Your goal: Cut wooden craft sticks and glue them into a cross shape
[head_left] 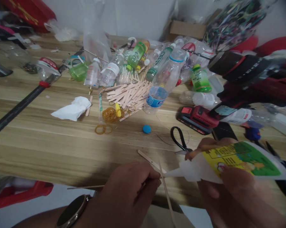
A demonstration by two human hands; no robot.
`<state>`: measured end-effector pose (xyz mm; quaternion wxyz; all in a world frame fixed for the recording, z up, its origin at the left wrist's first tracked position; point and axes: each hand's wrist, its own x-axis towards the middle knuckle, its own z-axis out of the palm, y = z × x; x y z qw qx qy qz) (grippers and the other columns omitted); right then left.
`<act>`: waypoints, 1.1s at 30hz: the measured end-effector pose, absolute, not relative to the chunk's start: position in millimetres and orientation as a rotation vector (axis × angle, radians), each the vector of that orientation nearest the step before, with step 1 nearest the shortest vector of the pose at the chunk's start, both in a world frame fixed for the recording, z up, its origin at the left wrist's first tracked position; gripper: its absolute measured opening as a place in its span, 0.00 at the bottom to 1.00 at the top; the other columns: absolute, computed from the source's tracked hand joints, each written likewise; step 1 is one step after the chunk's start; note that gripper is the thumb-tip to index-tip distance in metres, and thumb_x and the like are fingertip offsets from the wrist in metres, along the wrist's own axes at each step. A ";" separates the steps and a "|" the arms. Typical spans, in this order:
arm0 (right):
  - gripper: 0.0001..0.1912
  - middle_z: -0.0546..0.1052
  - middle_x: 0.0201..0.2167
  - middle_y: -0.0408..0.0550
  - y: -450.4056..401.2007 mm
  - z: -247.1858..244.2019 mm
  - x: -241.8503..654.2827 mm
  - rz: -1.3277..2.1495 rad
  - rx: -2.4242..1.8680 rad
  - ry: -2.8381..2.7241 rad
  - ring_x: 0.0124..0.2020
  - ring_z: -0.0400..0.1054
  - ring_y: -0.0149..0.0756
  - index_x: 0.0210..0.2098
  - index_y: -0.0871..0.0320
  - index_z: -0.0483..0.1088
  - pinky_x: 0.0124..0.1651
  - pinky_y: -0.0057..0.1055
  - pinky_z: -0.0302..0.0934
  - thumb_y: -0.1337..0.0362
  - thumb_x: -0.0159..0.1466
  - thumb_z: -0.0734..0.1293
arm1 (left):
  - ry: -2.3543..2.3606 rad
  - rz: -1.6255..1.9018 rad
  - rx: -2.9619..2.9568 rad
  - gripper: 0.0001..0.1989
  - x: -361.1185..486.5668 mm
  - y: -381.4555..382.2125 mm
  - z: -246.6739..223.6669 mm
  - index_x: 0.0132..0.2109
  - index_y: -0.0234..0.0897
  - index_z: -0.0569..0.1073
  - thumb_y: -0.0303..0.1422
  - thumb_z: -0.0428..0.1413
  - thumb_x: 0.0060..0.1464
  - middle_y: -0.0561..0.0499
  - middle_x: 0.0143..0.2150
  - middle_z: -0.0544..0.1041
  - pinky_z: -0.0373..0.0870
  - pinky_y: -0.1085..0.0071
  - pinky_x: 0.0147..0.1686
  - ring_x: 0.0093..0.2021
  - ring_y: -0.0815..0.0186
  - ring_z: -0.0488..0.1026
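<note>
My left hand [130,190] is closed in a pinch near the table's front edge, on a thin wooden stick [85,187] whose end pokes out to the left. Just beyond the fingertips, a craft stick [147,159] with small dark holes slants away, and another narrow wooden stick [168,198] crosses it. My right hand [238,193] grips a white glue bottle [247,161] with a yellow and green label. The bottle lies tilted sideways, its nozzle tip at the crossing beside my left fingertips. Exact contact there is hard to make out.
A heap of craft sticks [130,93] lies mid-table, with rubber bands [109,114] and a blue cap [146,129] nearer. A cordless drill [249,69] stands at right, behind black-handled scissors [178,139]. Plastic bottles [166,72] crowd the back; a black rod [21,104] lies left.
</note>
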<state>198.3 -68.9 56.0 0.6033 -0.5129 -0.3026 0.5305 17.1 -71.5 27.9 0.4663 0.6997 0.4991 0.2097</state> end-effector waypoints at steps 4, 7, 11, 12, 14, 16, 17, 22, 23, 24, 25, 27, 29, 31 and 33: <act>0.13 0.71 0.29 0.43 -70.9 54.1 199.8 1.252 -1.165 -0.661 0.19 0.55 0.27 0.34 0.48 0.75 0.17 0.25 0.50 0.54 0.52 0.77 | 1.232 0.510 1.730 0.07 18.3 -72.0 28.9 0.36 0.43 0.73 0.31 0.52 0.62 0.57 0.32 0.77 0.64 0.72 0.35 0.32 0.67 0.71; 0.14 0.72 0.30 0.43 -72.1 52.0 203.1 1.244 -1.159 -0.648 0.19 0.57 0.28 0.34 0.47 0.76 0.16 0.24 0.52 0.52 0.50 0.77 | 1.243 0.514 1.731 0.07 18.6 -71.7 29.1 0.35 0.43 0.72 0.31 0.52 0.62 0.57 0.32 0.77 0.64 0.72 0.35 0.32 0.67 0.71; 0.19 0.73 0.34 0.44 -71.8 50.4 205.0 1.154 -1.159 -0.660 0.23 0.64 0.30 0.39 0.45 0.76 0.14 0.22 0.52 0.56 0.49 0.79 | 1.221 0.537 1.751 0.06 18.2 -71.0 29.1 0.36 0.43 0.72 0.31 0.52 0.62 0.58 0.33 0.77 0.64 0.73 0.36 0.32 0.68 0.71; 0.19 0.73 0.34 0.44 -71.3 50.1 205.1 1.161 -1.141 -0.674 0.24 0.65 0.30 0.40 0.45 0.75 0.15 0.21 0.53 0.57 0.49 0.79 | 1.216 0.544 1.752 0.06 18.2 -70.9 29.2 0.36 0.43 0.72 0.31 0.52 0.62 0.58 0.33 0.77 0.64 0.73 0.36 0.32 0.68 0.71; 0.17 0.72 0.31 0.42 -70.7 48.8 205.7 1.213 -1.070 -0.710 0.22 0.63 0.29 0.40 0.45 0.75 0.15 0.22 0.54 0.58 0.52 0.78 | 1.216 0.553 1.740 0.06 18.3 -70.8 29.8 0.37 0.44 0.72 0.30 0.52 0.62 0.59 0.33 0.77 0.64 0.74 0.36 0.32 0.69 0.71; 0.15 0.72 0.30 0.42 -71.4 46.2 207.2 1.265 -1.014 -0.730 0.20 0.62 0.28 0.40 0.45 0.74 0.16 0.23 0.55 0.59 0.53 0.77 | 1.221 0.542 1.717 0.06 18.9 -70.7 30.6 0.37 0.44 0.73 0.30 0.52 0.62 0.59 0.34 0.78 0.64 0.74 0.35 0.32 0.69 0.72; 0.15 0.72 0.31 0.42 -72.4 44.4 208.2 1.268 -0.999 -0.731 0.21 0.63 0.29 0.40 0.45 0.74 0.17 0.24 0.57 0.60 0.53 0.76 | 1.227 0.537 1.701 0.06 19.3 -70.6 31.1 0.37 0.44 0.73 0.31 0.52 0.62 0.59 0.34 0.78 0.65 0.74 0.35 0.33 0.69 0.72; 0.17 0.72 0.35 0.43 -81.8 37.5 207.6 1.062 -1.056 -0.818 0.30 0.69 0.34 0.41 0.47 0.73 0.25 0.26 0.64 0.65 0.53 0.75 | 1.223 0.558 1.638 0.07 21.2 -69.6 34.6 0.35 0.44 0.74 0.30 0.53 0.61 0.60 0.30 0.77 0.64 0.76 0.32 0.29 0.70 0.71; 0.16 0.72 0.36 0.43 -83.2 37.2 206.3 1.000 -1.098 -0.869 0.32 0.68 0.35 0.40 0.47 0.73 0.26 0.27 0.63 0.66 0.53 0.74 | 1.218 0.567 1.634 0.07 21.2 -69.4 35.6 0.35 0.44 0.74 0.30 0.52 0.61 0.60 0.30 0.77 0.64 0.76 0.31 0.29 0.70 0.71; 0.16 0.71 0.36 0.43 -83.9 37.0 204.9 0.943 -1.143 -0.918 0.34 0.67 0.36 0.40 0.47 0.73 0.28 0.28 0.63 0.68 0.53 0.73 | 1.210 0.571 1.630 0.07 21.1 -69.3 36.6 0.35 0.44 0.74 0.30 0.52 0.60 0.60 0.30 0.77 0.64 0.77 0.30 0.29 0.71 0.71; 0.15 0.70 0.35 0.44 -84.1 36.8 203.7 0.887 -1.175 -0.965 0.35 0.66 0.37 0.39 0.47 0.73 0.30 0.29 0.63 0.69 0.53 0.72 | 1.207 0.572 1.619 0.07 21.0 -69.3 37.6 0.35 0.43 0.74 0.30 0.52 0.60 0.60 0.30 0.77 0.64 0.77 0.30 0.29 0.71 0.72; 0.15 0.70 0.33 0.43 -82.7 35.5 202.3 0.807 -1.202 -1.030 0.37 0.63 0.40 0.39 0.46 0.73 0.34 0.32 0.62 0.68 0.53 0.72 | 1.188 0.557 1.571 0.08 20.5 -69.5 39.0 0.34 0.43 0.73 0.30 0.52 0.60 0.60 0.29 0.76 0.63 0.78 0.28 0.29 0.72 0.71; 0.16 0.70 0.32 0.43 -80.4 33.1 202.3 0.777 -1.192 -1.062 0.40 0.62 0.42 0.39 0.45 0.73 0.38 0.33 0.62 0.67 0.52 0.73 | 1.178 0.553 1.515 0.09 20.2 -70.0 39.0 0.31 0.41 0.72 0.29 0.52 0.60 0.60 0.27 0.76 0.62 0.79 0.27 0.28 0.72 0.70; 0.18 0.70 0.33 0.43 -78.9 31.3 202.7 0.769 -1.196 -1.059 0.42 0.61 0.42 0.39 0.44 0.73 0.42 0.33 0.62 0.66 0.50 0.75 | 1.168 0.557 1.475 0.10 20.1 -70.6 37.5 0.29 0.41 0.70 0.30 0.51 0.60 0.60 0.27 0.75 0.62 0.78 0.27 0.27 0.72 0.70; 0.18 0.70 0.34 0.44 -79.6 32.0 202.9 0.786 -1.222 -1.020 0.44 0.61 0.44 0.39 0.42 0.73 0.42 0.34 0.63 0.64 0.50 0.75 | 1.161 0.559 1.437 0.11 20.3 -71.2 35.2 0.29 0.40 0.69 0.32 0.51 0.61 0.59 0.27 0.76 0.62 0.78 0.27 0.28 0.71 0.70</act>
